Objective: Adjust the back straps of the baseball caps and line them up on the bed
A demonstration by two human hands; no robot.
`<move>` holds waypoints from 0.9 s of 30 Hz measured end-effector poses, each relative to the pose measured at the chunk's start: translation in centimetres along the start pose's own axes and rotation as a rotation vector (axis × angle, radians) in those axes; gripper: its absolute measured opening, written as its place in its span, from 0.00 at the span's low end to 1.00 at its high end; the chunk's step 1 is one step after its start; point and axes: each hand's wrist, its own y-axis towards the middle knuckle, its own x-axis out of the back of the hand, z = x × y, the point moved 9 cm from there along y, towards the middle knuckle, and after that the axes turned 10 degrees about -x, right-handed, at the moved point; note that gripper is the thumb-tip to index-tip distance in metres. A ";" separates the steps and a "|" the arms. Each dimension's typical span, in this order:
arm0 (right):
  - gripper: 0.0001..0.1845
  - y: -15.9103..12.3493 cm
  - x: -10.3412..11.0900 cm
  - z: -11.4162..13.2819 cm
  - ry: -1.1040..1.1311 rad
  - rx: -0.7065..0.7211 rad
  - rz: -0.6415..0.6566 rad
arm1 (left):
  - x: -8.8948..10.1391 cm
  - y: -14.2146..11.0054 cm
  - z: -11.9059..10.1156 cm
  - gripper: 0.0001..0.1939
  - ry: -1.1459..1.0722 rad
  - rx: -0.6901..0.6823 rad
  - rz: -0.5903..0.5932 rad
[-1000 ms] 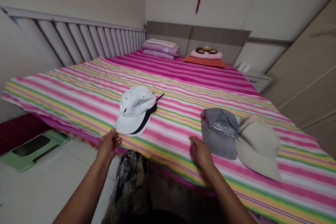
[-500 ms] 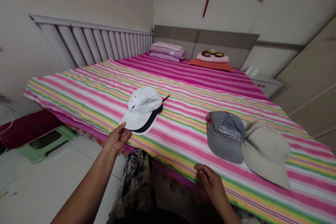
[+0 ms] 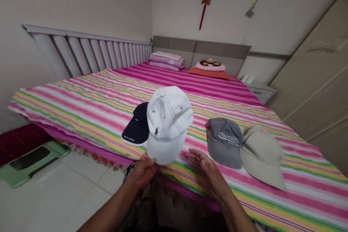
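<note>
Since the earlier frame, the white cotton cap (image 3: 170, 123) has risen off the dark navy cap (image 3: 137, 125). Left to right: navy cap on the striped bed (image 3: 81, 105); left fingers (image 3: 150, 164) pinching the white cap's brim; right fingers (image 3: 193, 157) open, empty; grey lettered cap (image 3: 224, 143) touching the beige cap (image 3: 262, 156).

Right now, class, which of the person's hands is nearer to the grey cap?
Right. The right hand is open, close beside the brim of the grey cap. The left hand is farther off, pinching the white cap by its brim.
</note>
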 end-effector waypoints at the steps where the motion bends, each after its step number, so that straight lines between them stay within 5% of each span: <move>1: 0.32 0.3 -0.4 1.0 0.099 0.022 0.040 | -0.3 -1.1 2.2 0.25 -0.010 0.075 0.051; 5: 0.26 0.7 1.0 2.8 0.395 0.094 -0.069 | -0.5 -5.1 8.7 0.22 -0.067 0.330 0.223; 8: 0.20 0.2 2.1 1.7 0.495 0.060 -0.154 | 0.3 -6.5 10.7 0.19 -0.116 0.457 0.261; 16: 0.16 -1.5 3.0 0.0 0.516 -0.090 -0.107 | -1.8 -2.7 10.3 0.19 -0.201 0.452 0.410; 27: 0.24 -3.1 5.1 1.5 0.293 0.050 -0.168 | -7.1 -1.2 7.5 0.26 -0.164 0.493 0.443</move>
